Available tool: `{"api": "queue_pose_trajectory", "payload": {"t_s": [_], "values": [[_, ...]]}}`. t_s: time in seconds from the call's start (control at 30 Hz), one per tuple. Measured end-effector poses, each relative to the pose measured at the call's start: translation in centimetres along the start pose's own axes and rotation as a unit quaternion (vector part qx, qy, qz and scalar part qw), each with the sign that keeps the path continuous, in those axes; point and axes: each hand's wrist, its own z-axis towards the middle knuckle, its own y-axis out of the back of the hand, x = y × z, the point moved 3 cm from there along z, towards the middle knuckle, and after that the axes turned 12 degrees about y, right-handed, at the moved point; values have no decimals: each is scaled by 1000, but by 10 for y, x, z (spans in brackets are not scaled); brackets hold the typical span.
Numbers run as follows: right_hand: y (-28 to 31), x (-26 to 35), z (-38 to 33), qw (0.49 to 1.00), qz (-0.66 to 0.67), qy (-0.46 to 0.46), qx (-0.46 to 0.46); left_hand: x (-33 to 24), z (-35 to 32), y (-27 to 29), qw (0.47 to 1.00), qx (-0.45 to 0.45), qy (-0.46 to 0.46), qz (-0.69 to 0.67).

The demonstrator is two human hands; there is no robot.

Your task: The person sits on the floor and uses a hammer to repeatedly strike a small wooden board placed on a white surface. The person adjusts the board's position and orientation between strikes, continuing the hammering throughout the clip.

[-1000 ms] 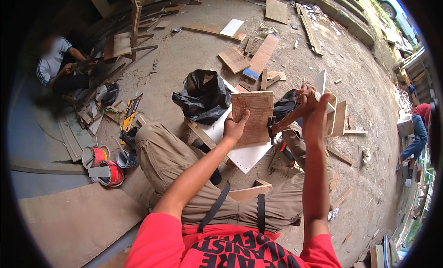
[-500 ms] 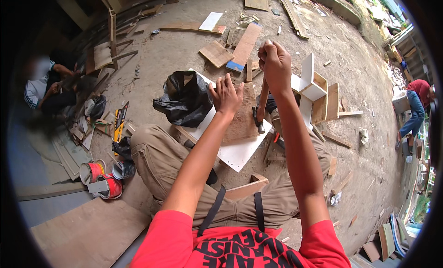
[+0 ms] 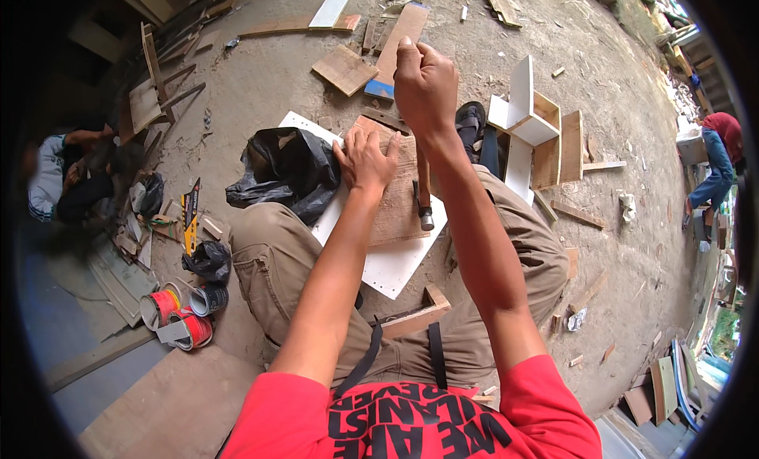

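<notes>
My left hand (image 3: 367, 160) lies with fingers spread on a brown wooden board (image 3: 395, 210), pressing on its left part. Beneath that board is a white board (image 3: 395, 271) with small holes along its near edge. My right hand (image 3: 427, 86) is closed in a fist around the handle of a hammer (image 3: 424, 182), raised above the work. The hammer's dark metal head hangs over the right side of the brown board; whether it touches cannot be made out. A crumpled black plastic bag (image 3: 288, 174) rests on the white board, left of my left hand.
Right of my leg stands a small white-and-wood box frame (image 3: 545, 135). Paint cans (image 3: 190, 328) and a yellow-and-black handsaw (image 3: 190, 218) are at left. Wood pieces (image 3: 345, 69) litter the ground ahead. One person (image 3: 59, 170) sits far left; another (image 3: 715, 162) bends far right.
The whole view has shifted, so most things appear further left and higher. My right hand still grips the hammer, and my left hand stays on the brown board. A dark shoe shows more fully.
</notes>
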Motion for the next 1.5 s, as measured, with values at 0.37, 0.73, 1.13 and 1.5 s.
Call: {"api": "queue_pose_trajectory", "payload": {"t_s": [0.37,0.73,1.13,1.5], "values": [[4,12,-11,1000,25,10,10,4,1,-6,1000,3,3,-23],[32,31,-31,982,177,-69,-8,-7,-4,8,999,-28,-13,-26],[62,52,-50,958,275,-66,-55,-26,-2,26,998,-37,-54,-21],[81,64,-66,960,269,-45,-68,-31,-4,21,991,-90,-88,-52]]}}
